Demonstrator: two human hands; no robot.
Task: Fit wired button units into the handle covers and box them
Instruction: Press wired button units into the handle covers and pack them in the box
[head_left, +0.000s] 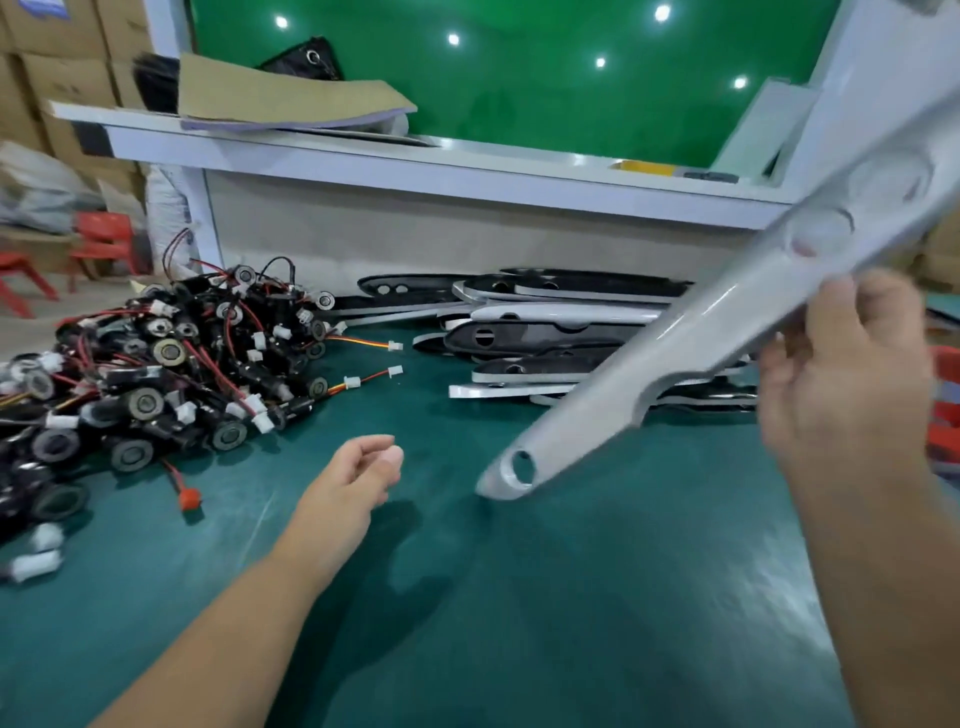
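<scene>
The silver handle cover (675, 358) slants from lower centre to upper right; the right hand (852, 384) grips its upper part, fingers curled round the edge; the left hand (358, 473), lower centre, is loosely curled and holds nothing, near the tangled heap of button units (156, 364) at left; more covers (545, 332) lie stacked behind on the green table (467, 597). Likely trouble: knotted wires may drag extra units out; the one-handed hold could let the long cover slip.

Single wide-angle camera riding on person's head, looking forward and down, sitting close above dark green matte tabletop (519, 623), facing long white bench shelf (363, 158) beyond.
</scene>
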